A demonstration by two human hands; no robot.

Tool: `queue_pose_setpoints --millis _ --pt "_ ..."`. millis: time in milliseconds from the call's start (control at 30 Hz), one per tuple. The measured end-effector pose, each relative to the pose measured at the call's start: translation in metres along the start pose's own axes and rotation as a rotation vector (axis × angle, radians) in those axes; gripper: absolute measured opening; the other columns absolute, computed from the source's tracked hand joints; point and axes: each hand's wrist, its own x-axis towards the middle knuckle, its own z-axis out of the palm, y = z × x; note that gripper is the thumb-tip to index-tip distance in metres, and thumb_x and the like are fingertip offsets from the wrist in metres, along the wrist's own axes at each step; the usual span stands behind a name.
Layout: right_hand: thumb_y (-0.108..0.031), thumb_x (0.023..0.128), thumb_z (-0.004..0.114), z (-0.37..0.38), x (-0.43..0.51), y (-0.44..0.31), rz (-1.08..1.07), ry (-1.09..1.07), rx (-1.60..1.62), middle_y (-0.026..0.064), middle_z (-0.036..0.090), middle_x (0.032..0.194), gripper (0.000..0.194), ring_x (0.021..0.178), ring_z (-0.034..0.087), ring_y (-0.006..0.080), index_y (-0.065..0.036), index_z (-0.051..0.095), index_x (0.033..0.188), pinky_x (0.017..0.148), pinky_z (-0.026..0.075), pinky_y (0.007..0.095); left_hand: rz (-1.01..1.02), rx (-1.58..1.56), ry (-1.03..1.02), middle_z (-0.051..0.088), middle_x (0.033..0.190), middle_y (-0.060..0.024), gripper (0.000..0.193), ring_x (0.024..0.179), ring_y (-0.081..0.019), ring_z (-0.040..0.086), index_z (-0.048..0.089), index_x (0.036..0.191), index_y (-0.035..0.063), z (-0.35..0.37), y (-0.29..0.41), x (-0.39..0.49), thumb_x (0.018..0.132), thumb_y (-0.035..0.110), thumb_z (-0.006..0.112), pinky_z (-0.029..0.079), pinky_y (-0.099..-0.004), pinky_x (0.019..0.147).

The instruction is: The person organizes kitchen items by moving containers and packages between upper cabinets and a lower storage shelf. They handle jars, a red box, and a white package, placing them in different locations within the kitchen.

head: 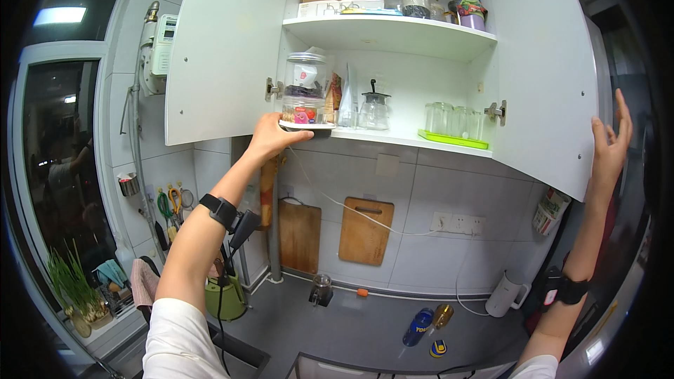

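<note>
My left hand (271, 139) grips the front left end of a white-based tray (316, 127) at the lower shelf's edge, thumb stretched along its underside. A clear lidded jar (305, 76) with dark contents stands above another clear container (303, 111) with a colourful label at this end. Upright packets (347, 97) and a glass pot with a black top (374, 108) are to their right. My right hand (611, 142) is raised by the outer edge of the right cabinet door (545, 79), fingers apart and holding nothing. Whether it touches the door cannot be told.
Both cabinet doors stand open, the left door (226, 52) beside my left hand. Drinking glasses sit on a green tray (455, 139). A white cable (342, 204) hangs below the cabinet. The counter (363, 321) holds a blue bottle (418, 327), a glass jar (321, 288) and an electric kettle (506, 293).
</note>
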Motion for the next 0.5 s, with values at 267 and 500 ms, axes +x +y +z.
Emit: queue_pose_setpoints --millis 267,500 --pt "-0.003 0.084 0.055 0.007 -0.036 -0.087 -0.188 -0.406 0.498 0.0075 0.065 0.108 0.038 0.102 0.061 0.0194 -0.006 0.062 0.121 0.093 0.044 0.0315 -0.029 -0.013 -0.029 0.069 0.1 -0.0147 0.065 0.094 -0.0215 0.066 0.066 0.106 -0.0039 0.026 0.007 -0.025 0.065 0.044 0.082 0.05 -0.0325 0.088" --pt "-0.013 0.087 0.062 0.075 -0.13 -0.132 0.076 -1.049 0.777 0.0106 0.064 0.118 0.049 0.11 0.059 0.0208 -0.008 0.055 0.135 0.094 0.047 0.035 -0.046 -0.14 -0.099 0.057 0.121 -0.0225 0.075 0.114 -0.0319 0.057 0.064 0.114 -0.0026 0.075 -0.009 -0.07 0.061 0.047 0.085 0.044 -0.038 0.1"
